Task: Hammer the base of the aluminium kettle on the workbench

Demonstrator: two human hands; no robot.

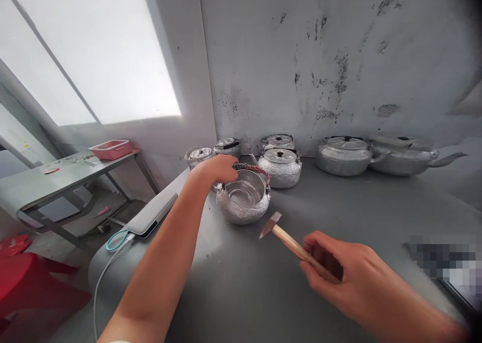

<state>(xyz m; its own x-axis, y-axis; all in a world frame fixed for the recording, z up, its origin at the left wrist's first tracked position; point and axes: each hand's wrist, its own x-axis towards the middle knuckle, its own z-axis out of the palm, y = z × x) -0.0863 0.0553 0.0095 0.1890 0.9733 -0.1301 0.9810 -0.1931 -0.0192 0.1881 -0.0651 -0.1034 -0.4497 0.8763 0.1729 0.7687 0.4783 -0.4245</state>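
Observation:
A silver kettle (243, 213) with a hammered surface and no lid stands on the grey table, its round mouth facing up. My left hand (225, 167) is closed on the left end of its cord-wrapped red and black handle (256, 169). Its fingertips are partly hidden behind the hand. My right hand (339, 265) grips the wooden shaft of a small hammer (291, 242). The hammer's metal head points toward the kettle from the lower right, apart from it. Just behind stands a lidded silver kettle (281, 168).
More lidded kettles (343, 157) line the wall. A white power bank (152, 214) with a cable lies on the table's left edge. Further left, a side table (71, 175) bears a pink basket (112, 150); a red stool (37, 282) stands below. A blurred dark object (444, 260) sits far right.

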